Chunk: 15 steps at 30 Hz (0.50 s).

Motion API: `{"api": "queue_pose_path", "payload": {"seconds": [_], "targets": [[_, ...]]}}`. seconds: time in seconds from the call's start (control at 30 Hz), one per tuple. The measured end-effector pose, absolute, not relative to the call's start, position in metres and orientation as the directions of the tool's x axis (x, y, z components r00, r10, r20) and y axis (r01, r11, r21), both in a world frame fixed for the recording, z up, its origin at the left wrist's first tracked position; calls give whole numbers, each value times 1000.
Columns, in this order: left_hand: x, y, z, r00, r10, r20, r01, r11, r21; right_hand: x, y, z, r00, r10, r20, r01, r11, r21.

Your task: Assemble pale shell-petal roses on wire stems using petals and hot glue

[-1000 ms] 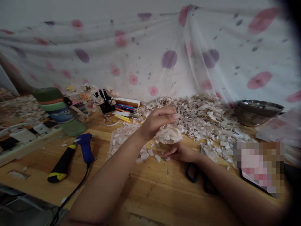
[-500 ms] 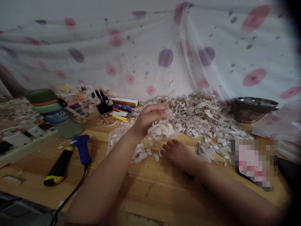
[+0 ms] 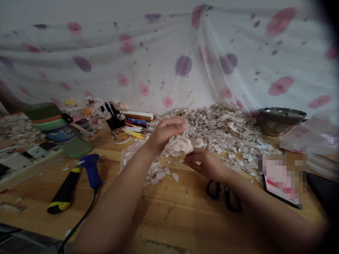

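Observation:
My left hand (image 3: 167,133) is raised above the table, its fingers closed around the top and back of a cream-white artificial flower (image 3: 179,146) with layered petals. The bloom faces toward me and down. At the flower's lower right edge is my right hand (image 3: 208,163), its fingers bent together; whether a petal is between them is too small to see. Under the hands lie a few loose pale petals (image 3: 175,176). Partly behind my left forearm stands a clear shallow tray (image 3: 122,162) with more petals. Black scissor handles (image 3: 233,201) show beside my right forearm.
A large heap of pale flakes (image 3: 225,123) covers the back of the table. On the left are a blue glue gun (image 3: 91,171), a black-yellow handle (image 3: 65,192), a green bottle (image 3: 59,130) and a power strip (image 3: 31,164). Metal bowls (image 3: 280,123) and a phone (image 3: 282,187) are on the right.
My right hand has risen from the table by the loose petals to the flower's lower right edge, uncovering the scissor handles. My left hand keeps its hold on the flower.

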<state>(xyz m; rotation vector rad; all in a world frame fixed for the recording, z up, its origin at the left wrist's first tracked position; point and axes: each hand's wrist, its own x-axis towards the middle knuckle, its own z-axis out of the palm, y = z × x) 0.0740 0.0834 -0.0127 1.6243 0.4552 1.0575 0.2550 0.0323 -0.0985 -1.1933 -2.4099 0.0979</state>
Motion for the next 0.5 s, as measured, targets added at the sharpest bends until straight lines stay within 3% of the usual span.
{"api": "queue_pose_path", "payload": {"seconds": [0.2, 0.37, 0.5], "targets": [[80, 80, -16, 692, 646, 323, -215, -243, 946, 273, 9, -43, -281, 760, 586, 559, 626, -544], [87, 72, -17, 782, 599, 172, -130, -113, 985, 274, -19, -17, -169, 689, 705, 531, 666, -524], [90, 71, -18, 837, 546, 36, 30, -113, 993, 268, -27, -12, -266, 639, 722, 485, 736, -472]]}}
